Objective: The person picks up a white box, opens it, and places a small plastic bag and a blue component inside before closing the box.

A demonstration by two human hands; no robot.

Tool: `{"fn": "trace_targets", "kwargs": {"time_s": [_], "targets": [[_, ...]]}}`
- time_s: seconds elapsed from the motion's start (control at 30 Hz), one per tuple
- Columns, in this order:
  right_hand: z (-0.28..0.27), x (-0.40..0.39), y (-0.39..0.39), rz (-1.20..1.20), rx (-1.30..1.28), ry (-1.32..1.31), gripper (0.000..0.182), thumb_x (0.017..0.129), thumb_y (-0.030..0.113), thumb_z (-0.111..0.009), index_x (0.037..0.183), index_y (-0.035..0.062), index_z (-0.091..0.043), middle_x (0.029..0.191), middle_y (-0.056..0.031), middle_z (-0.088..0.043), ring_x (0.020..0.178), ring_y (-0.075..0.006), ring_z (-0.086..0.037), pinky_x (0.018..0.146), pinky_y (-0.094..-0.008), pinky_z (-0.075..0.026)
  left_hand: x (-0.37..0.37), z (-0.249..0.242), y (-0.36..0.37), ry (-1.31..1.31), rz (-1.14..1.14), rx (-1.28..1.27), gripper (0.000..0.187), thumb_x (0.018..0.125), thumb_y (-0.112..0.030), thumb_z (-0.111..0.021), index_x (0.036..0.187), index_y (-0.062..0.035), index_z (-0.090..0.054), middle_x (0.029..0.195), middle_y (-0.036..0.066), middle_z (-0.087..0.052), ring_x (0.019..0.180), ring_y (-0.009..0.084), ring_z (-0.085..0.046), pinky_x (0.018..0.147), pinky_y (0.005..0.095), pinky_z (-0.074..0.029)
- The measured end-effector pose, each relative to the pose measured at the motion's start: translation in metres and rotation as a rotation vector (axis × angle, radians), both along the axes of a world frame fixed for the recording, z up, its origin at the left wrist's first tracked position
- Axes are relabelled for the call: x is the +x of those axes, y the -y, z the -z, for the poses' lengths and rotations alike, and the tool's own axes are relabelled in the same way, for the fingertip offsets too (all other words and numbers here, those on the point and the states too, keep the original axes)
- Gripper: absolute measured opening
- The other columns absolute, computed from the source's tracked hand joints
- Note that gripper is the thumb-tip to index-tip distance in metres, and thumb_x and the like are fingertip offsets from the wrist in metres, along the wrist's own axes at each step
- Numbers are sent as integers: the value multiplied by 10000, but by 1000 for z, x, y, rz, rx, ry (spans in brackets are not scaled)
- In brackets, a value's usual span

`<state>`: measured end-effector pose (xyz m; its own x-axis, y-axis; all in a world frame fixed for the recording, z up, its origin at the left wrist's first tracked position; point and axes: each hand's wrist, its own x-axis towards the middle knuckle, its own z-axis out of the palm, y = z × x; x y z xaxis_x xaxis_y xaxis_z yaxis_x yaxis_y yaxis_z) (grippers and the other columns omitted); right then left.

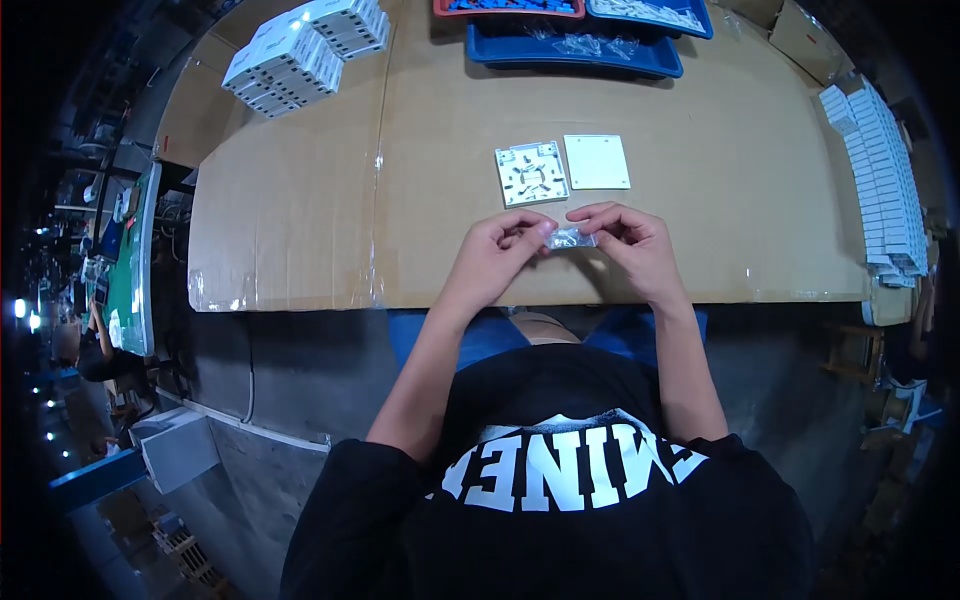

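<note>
Left hand and right hand, fingers pinched shut on small clear plastic bag, above cardboard-covered table; white base plate and cover just beyond.

Cardboard-covered table with white plates, blue trays

I see a cardboard-covered worktable | dim grey concrete floor below | green-topped bench at left | small bright lights far left
</note>
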<state>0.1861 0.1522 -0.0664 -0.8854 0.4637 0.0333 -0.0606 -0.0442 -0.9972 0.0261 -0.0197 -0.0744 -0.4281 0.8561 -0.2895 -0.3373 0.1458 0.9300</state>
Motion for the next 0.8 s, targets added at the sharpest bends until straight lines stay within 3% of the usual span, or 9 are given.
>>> {"fn": "trace_targets", "kwargs": {"time_s": [0.07, 0.13, 0.23, 0.33, 0.43, 0.5, 0.6, 0.67, 0.8], "targets": [[3, -9, 0, -1, -1, 3, 174, 927, -86, -615, 1042, -32, -734, 1103, -98, -755, 1003, -131, -681, 888, -272, -538, -12, 7, 0, -346, 44, 16, 244, 999, -159, -690, 1204, -31, -723, 790, -42, -592, 608, 9, -408, 549, 200, -327], [0, -15, -2, 13, 7, 11, 183, 920, -84, -616, 1039, -30, -743, 1092, -95, -758, 994, -128, -684, 881, -271, -540, -24, 2, 1, -342, 56, -11, 234, 992, -138, -695, 1191, -18, -719, 802, -45, -600, 635, 14, -422, 580, 200, -348], [-10, -34, -6, 20, 301, 30, 204, 888, -109, -607, 1006, -32, -754, 1031, -89, -759, 996, -164, -704, 919, -304, -552, -44, -12, -5, -391, 43, -16, 214, 981, -118, -702, 1165, -9, -722, 816, -51, -610, 668, 18, -445, 615, 203, -375], [0, -57, -15, 53, 323, -28, 204, 874, -111, -621, 996, -25, -760, 1044, -96, -757, 1029, -175, -695, 939, -306, -542, -61, -24, -19, -511, 6, 6, 202, 964, -142, -729, 1135, -35, -736, 837, -52, -606, 683, 10, -459, 615, 201, -380], [13, -74, -27, 108, 395, -43, 190, 868, -66, -653, 1001, 4, -769, 1031, -85, -758, 1040, -201, -687, 945, -326, -535, -70, -27, -30, -759, 28, -47, 219, 930, -178, -760, 1107, -49, -746, 836, -22, -630, 663, 45, -482, 612, 222, -403], [22, -78, -32, 103, 405, -29, 192, 861, -63, -657, 998, 10, -769, 1030, -87, -755, 1056, -214, -678, 957, -333, -529, -79, -12, -35, -1009, 15, 32, 242, 885, -203, -788, 1071, -53, -758, 860, 28, -664, 655, 121, -536, 628, 267, -448], [26, -81, -39, 94, 536, -54, 187, 844, -54, -670, 986, 21, -766, 1024, -84, -745, 1065, -244, -666, 960, -358, -528, -82, 5, -38, -1137, 11, 69, 236, 865, -214, -793, 1041, -59, -767, 934, 65, -681, 694, 203, -597, 668, 322, -491], [25, -80, -41, 95, 725, -44, 180, 829, -68, -665, 955, 22, -757, 1020, -77, -733, 1049, -264, -660, 948, -368, -530, -81, 13, -38, -1228, -19, 118, 224, 869, -212, -790, 1038, -65, -769, 955, 68, -676, 717, 217, -613, 685, 332, -500], [19, -78, -44, 43, 792, 5, 126, 831, -17, -676, 927, 23, -747, 1029, -76, -721, 1032, -279, -649, 948, -380, -519, -79, 18, -35, -1308, -53, 191, 186, 885, -199, -774, 1027, -79, -773, 1009, 74, -662, 763, 238, -638, 724, 346, -516]]}}
